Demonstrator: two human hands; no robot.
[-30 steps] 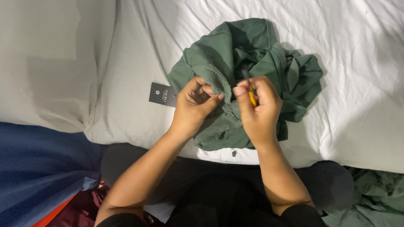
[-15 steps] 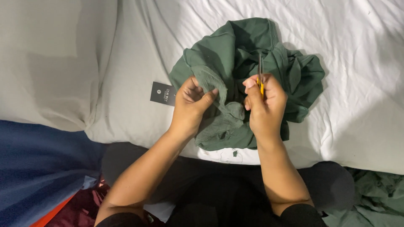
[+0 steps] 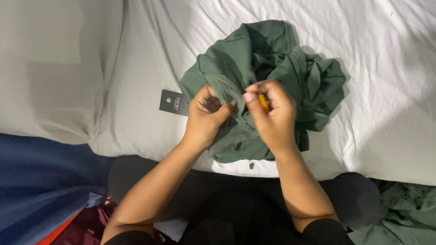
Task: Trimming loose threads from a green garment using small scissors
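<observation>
A crumpled dark green garment [image 3: 277, 68] lies on a white sheet [image 3: 390, 104] in front of me. My left hand [image 3: 206, 115] pinches a gathered fold of the green cloth between thumb and fingers. My right hand [image 3: 272, 113] is closed around a small yellow-handled tool [image 3: 264, 102], held against the same fold beside the left thumb. Only a short piece of the yellow handle shows between the fingers; its tip is hidden by the fingers. A dark rectangular tag [image 3: 175, 102] lies on the sheet just left of my left hand.
A blue cloth [image 3: 41, 181] with an orange edge and dark red fabric [image 3: 91, 227] lie at the lower left. More green fabric [image 3: 399, 213] sits at the lower right. A pale pillow or wall [image 3: 50, 63] fills the upper left. My dark-clothed lap [image 3: 240, 208] is below.
My right hand has come down and back toward the left hand, bringing the yellow-handled tool to the pinched fold. The thin point seen raised half a second ago is now hidden.
</observation>
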